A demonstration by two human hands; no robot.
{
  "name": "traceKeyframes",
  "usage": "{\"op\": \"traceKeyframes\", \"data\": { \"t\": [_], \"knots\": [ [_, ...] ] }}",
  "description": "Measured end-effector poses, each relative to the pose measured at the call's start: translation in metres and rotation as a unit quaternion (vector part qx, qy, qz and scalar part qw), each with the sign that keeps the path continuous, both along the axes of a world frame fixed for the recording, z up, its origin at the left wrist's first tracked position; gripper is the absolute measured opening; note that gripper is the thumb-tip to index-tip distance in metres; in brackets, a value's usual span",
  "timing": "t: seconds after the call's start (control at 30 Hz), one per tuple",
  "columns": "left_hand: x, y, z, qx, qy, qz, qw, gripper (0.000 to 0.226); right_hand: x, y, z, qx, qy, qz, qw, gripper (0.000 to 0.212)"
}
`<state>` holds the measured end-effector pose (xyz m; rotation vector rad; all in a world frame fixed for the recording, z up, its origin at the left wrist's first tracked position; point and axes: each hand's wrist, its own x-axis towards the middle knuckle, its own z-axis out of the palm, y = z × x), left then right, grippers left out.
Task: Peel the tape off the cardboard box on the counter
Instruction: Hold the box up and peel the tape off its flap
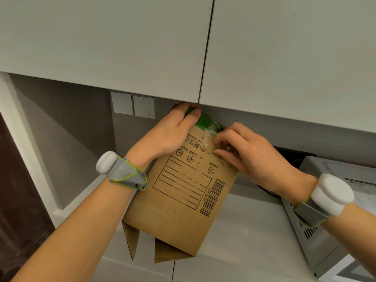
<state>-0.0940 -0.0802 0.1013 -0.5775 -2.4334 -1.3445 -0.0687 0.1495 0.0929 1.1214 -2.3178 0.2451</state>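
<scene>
The left hand (173, 131) gripped the far upper edge of the cardboard box (179, 200), its fingers curled over a green strip (201, 121) there. The box leaned tilted between both hands above the white desk (244, 231), its lower flaps hanging open. The right hand (250, 153) pinched crumpled clear tape (207, 137) on the box's printed face. A microwave (325, 231) sat under the right wrist.
</scene>
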Motion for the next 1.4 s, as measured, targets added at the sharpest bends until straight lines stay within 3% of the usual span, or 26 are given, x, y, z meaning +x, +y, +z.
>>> {"op": "traceKeyframes", "data": {
  "t": [0.2, 0.43, 0.6, 0.83, 1.1, 1.3, 1.4],
  "knots": [
    [0.001, 0.0, 0.0, -0.004, 0.001, 0.001, 1.0, 0.032, 0.0, -0.011, 0.007, -0.016, 0.033, -0.05, 0.998, 0.021],
    [0.002, -0.001, 0.0, -0.001, 0.0, -0.003, 1.0, 0.032, -0.006, -0.005, 0.002, 0.087, 0.161, -0.035, 0.983, 0.025],
    [0.002, 0.0, 0.0, -0.007, 0.001, 0.0, 1.0, 0.034, -0.01, -0.005, 0.001, 0.167, 0.237, -0.029, 0.957, 0.009],
    [0.003, 0.001, 0.001, -0.007, 0.003, 0.008, 1.0, 0.037, -0.01, -0.01, 0.008, 0.177, 0.196, -0.033, 0.964, 0.022],
    [0.004, 0.001, 0.002, 0.001, -0.001, 0.0, 1.0, 0.035, -0.009, -0.009, 0.007, 0.136, 0.165, -0.04, 0.976, 0.017],
    [0.004, 0.002, 0.002, -0.003, 0.0, -0.005, 1.0, 0.033, -0.008, 0.003, 0.011, 0.048, 0.0, -0.034, 0.998, 0.032],
    [0.004, 0.002, 0.002, 0.001, -0.002, -0.006, 1.0, 0.033, -0.008, 0.005, 0.011, 0.055, -0.006, -0.031, 0.998, 0.034]
  ]
}}
